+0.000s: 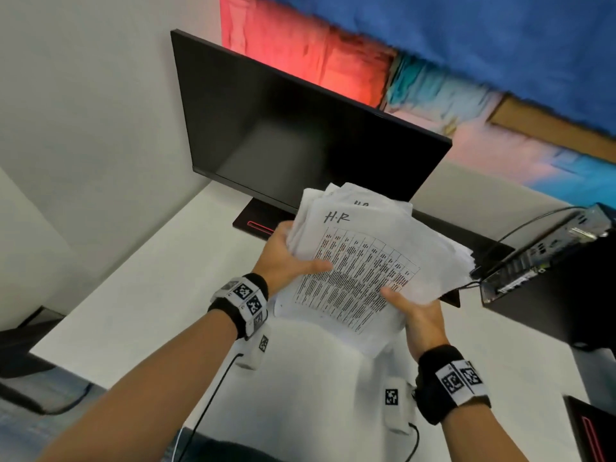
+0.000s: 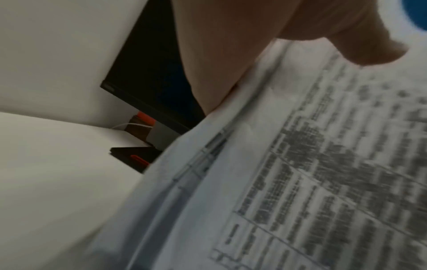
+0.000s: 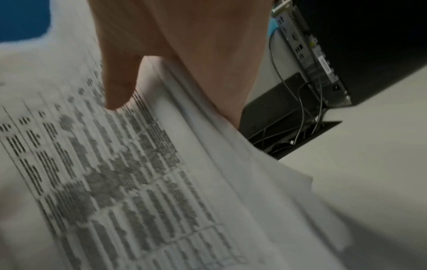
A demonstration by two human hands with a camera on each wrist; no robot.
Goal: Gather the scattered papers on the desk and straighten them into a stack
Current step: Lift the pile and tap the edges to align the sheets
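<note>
A bundle of white papers is held up above the white desk, its edges uneven. The top sheet carries a printed table and a handwritten "H.R". My left hand grips the bundle's left edge, thumb lying on the top sheet. My right hand grips the lower right edge, thumb on top as well. In the left wrist view the papers fill the right side under my thumb. In the right wrist view the papers lie under my right thumb. The fingers beneath are hidden.
A black monitor stands just behind the papers, its base on the desk. A black computer case with cables sits at the right. A dark cable slot opens in the desk near it.
</note>
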